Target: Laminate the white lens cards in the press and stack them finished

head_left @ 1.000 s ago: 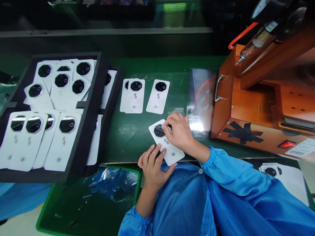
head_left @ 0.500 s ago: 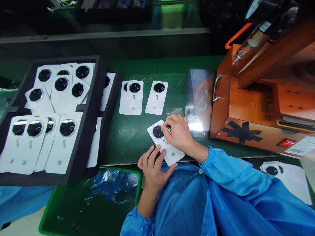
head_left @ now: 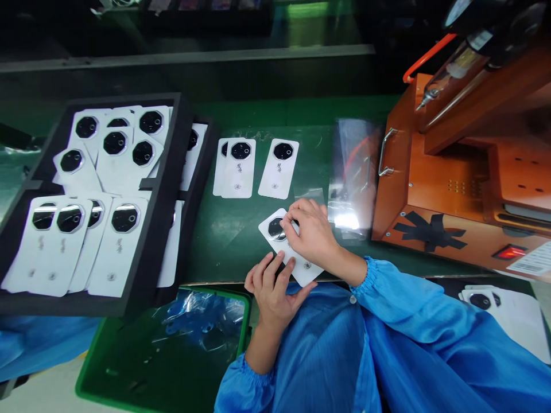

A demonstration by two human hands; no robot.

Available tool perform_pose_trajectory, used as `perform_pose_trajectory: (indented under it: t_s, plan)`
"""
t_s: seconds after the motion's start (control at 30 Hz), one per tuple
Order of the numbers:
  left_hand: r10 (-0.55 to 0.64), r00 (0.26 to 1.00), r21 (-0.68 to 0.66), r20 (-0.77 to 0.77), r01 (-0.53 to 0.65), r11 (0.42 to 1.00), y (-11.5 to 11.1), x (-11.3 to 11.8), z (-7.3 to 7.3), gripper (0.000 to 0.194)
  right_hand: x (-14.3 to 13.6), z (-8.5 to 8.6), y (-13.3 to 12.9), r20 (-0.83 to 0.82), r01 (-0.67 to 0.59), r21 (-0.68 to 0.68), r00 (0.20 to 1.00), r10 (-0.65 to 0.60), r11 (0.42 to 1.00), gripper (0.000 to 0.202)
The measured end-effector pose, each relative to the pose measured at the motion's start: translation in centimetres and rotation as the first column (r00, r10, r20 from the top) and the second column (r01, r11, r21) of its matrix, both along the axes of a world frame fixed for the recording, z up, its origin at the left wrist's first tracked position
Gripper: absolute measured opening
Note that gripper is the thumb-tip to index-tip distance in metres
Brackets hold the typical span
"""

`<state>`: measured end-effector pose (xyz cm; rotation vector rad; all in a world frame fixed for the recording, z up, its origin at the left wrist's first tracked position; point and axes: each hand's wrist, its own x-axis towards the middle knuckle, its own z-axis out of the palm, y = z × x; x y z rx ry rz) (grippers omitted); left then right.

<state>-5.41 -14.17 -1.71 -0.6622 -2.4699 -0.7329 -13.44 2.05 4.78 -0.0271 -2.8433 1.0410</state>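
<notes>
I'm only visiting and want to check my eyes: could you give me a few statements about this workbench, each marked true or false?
1. The left hand touches a white panel. True.
2. Crumpled plastic lies in the green bin. True.
3. The right hand is inside the green bin. False: the right hand is at the white panel.
4. The orange machine stands left of the black tray. False: the orange machine is right of the black tray.
5. Overlapping panels lie beside a lone panel. True.
6. The sleeves are yellow. False: the sleeves are blue.
</notes>
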Motion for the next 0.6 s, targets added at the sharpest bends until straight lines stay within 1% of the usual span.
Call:
perform_pose_trajectory:
  t_s: [0.23,0.47,0.6]
  plan:
    - [-0.007,1.000,-0.008,-0.012,0.007,1.000,0.13,-0.06,0.26,0.060,-0.14,-0.24,0.08,0.011,0.016,0.044,1.000,-0.016,0.999,0.020]
    - [-0.001,1.000,-0.002,0.001,0.001,1.000,-0.02,0.00,-0.11,0.059,-0.24,-0.60,0.11,-0.016,0.020,0.092,1.000,-0.019,0.996,0.018]
    - [-0.006,1.000,-0.012,-0.005,0.006,1.000,0.08,0.02,-0.11,0.060,-0.20,-0.72,0.32,-0.052,0.006,0.154,0.999,0.002,0.988,0.020]
